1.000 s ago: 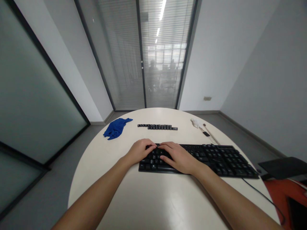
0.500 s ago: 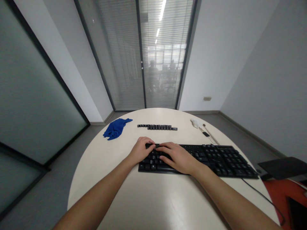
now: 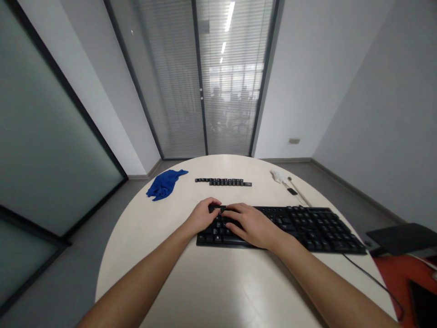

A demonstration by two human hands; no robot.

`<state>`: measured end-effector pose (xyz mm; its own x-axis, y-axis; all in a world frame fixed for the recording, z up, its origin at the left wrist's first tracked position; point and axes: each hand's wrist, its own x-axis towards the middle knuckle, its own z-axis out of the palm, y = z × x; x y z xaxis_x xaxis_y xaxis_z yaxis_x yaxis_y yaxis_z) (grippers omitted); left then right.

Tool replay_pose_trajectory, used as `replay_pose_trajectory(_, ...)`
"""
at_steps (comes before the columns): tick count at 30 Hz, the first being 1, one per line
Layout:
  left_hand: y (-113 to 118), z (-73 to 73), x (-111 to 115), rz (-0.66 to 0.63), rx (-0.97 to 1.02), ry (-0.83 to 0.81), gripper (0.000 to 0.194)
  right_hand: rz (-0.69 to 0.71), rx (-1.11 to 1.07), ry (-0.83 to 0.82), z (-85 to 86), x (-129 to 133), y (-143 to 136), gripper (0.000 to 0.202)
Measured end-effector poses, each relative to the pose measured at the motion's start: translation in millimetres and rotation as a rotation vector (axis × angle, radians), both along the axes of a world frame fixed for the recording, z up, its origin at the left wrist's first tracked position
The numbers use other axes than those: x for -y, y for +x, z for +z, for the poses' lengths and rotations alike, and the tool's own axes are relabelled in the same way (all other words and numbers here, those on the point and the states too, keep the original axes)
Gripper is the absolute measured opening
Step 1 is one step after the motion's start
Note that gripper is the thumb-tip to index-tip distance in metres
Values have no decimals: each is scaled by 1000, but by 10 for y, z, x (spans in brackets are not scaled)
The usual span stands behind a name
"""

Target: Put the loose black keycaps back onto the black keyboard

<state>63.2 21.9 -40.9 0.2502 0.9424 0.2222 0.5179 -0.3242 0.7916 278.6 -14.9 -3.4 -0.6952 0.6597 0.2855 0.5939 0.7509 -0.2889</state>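
Note:
A black keyboard [image 3: 290, 223] lies across the round table in front of me. At its left end, my left hand [image 3: 202, 216] curls its fingers over the far edge, its thumb bent in over the upper keys. My right hand [image 3: 254, 225] rests on the keys just right of it, thumb and fingers stretched and apart, the index fingertip close to the left thumb. The keys under both palms are hidden. Beyond the keyboard, several loose black keycaps [image 3: 226, 181] lie lined up in rows.
A crumpled blue cloth [image 3: 165, 184] lies at the far left of the white table [image 3: 205, 282]. At the far right are a white tuft [image 3: 278, 176], a thin stick [image 3: 300, 192] and a small black piece [image 3: 292, 191]. The keyboard's cable [image 3: 368, 275] trails off the right edge.
My left fingers and thumb have shifted very slightly at the keyboard's far edge. The right hand stays almost in place. The whole view has drifted a little.

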Motion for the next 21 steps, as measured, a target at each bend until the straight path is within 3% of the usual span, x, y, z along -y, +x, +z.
replay_pose_trajectory(8,-3,-21,54,-7,-105,125,16,-19,-66,-12,-55,-5,10,32)
replay_pose_trajectory(15,-134,72,55,-172,-117,130,17,-59,-148,-73,-69,-81,-7,28)
replay_pose_trajectory(21,-256,101,27,-287,-124,130,23,-263,-90,-65,-17,-389,-156,23)
